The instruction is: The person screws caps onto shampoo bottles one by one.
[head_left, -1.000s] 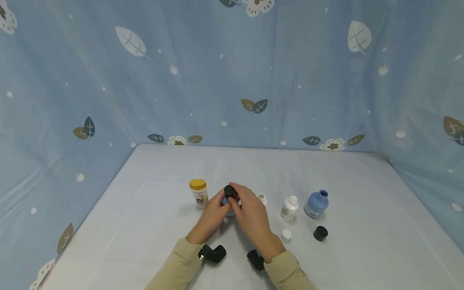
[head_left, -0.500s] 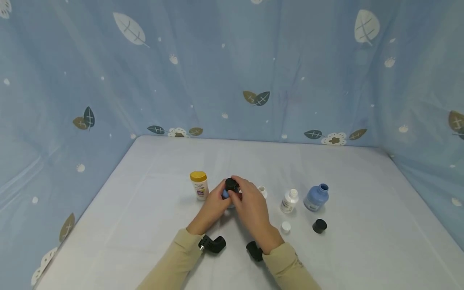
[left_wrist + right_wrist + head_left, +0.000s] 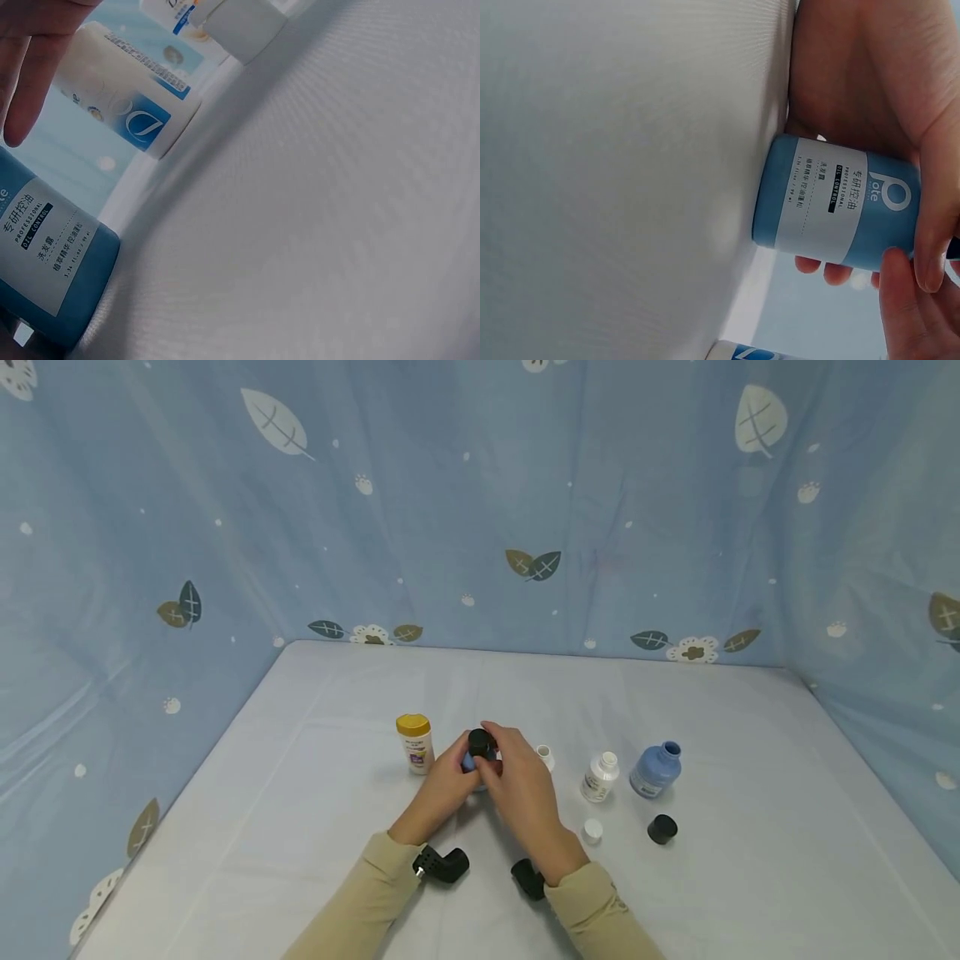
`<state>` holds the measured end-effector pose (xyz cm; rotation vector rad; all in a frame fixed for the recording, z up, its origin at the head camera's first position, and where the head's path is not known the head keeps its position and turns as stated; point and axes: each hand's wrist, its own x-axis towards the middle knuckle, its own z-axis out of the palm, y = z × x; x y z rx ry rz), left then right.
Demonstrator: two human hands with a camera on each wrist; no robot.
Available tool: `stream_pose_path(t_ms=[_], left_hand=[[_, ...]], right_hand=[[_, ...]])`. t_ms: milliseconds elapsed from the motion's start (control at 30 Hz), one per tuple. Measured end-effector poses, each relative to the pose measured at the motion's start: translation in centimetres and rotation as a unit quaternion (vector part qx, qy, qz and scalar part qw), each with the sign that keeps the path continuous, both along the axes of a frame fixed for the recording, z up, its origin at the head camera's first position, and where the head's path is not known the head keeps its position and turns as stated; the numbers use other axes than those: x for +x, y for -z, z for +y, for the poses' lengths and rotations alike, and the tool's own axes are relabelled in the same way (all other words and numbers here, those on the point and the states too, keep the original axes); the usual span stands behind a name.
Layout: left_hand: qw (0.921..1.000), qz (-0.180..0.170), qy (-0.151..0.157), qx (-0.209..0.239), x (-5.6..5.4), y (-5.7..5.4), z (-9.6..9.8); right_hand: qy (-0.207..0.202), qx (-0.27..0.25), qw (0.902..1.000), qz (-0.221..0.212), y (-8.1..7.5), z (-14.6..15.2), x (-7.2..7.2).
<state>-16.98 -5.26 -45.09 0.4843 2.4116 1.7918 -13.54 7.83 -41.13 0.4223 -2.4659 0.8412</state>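
My left hand point(image 3: 444, 785) grips a small blue shampoo bottle point(image 3: 832, 202) with a white label, its thumb across the shoulder in the right wrist view. The bottle is upright with its base at the tabletop. At its neck, my right hand point(image 3: 521, 785) pinches the black cap point(image 3: 479, 742) between thumb and fingers. The hands hide most of the bottle in the head view. In the left wrist view, the right hand's fingers point(image 3: 34, 82) hang above a white bottle point(image 3: 120, 90) with a blue patch.
A white bottle with a yellow cap point(image 3: 416, 743) stands left of the hands. To the right are two uncapped white bottles point(image 3: 600, 777) and an uncapped blue bottle point(image 3: 656, 770). A white cap point(image 3: 592, 832) and another black cap point(image 3: 662, 829) lie in front of them.
The head view has tilted, so the tabletop sits higher in it. Both hands stay at the bottle, with the right fingers shifting slightly round the black cap.
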Motion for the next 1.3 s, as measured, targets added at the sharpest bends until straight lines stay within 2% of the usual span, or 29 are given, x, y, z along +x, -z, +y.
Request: stream_pose_path(t_ms=[67,167,433,700,833,967,1100,1233,1300], left_hand=[[1.0000,0.002,-0.004,0.001,-0.3,0.7,0.0],[0.9999,0.008,-0.008,0.007,-0.4,0.9,0.0],[0.9995,0.025,-0.007,0.020,-0.6,0.2,0.1],[0.9977,0.045,0.000,0.052,-0.2,-0.5,0.3],[0.9950,0.093,-0.011,0.035,0.0,-1.0,0.5],[0.9862,0.162,-0.032,0.007,0.2,-1.6,0.8],[0.9755,0.215,-0.043,-0.009,0.5,-2.5,1.1],[0.9637,0.262,-0.051,0.011,1.0,-3.7,1.4],[0.9578,0.280,-0.057,0.027,1.1,-4.3,1.5]], right_hand=[[-0.002,0.000,1.0000,0.002,0.0,0.0,0.0],[-0.007,-0.002,1.0000,0.005,0.0,0.0,0.0],[0.002,0.001,1.0000,-0.003,-1.2,0.3,0.1],[-0.002,-0.036,0.9991,0.020,-2.9,1.4,0.4],[-0.011,-0.055,0.9979,0.031,-3.7,2.2,0.3],[-0.028,-0.066,0.9971,0.025,-4.4,3.2,0.2],[-0.056,-0.068,0.9958,-0.027,-5.2,4.5,0.2],[-0.079,-0.062,0.9907,-0.092,-6.0,5.7,0.2],[-0.081,-0.054,0.9896,-0.106,-6.2,6.2,0.2]])
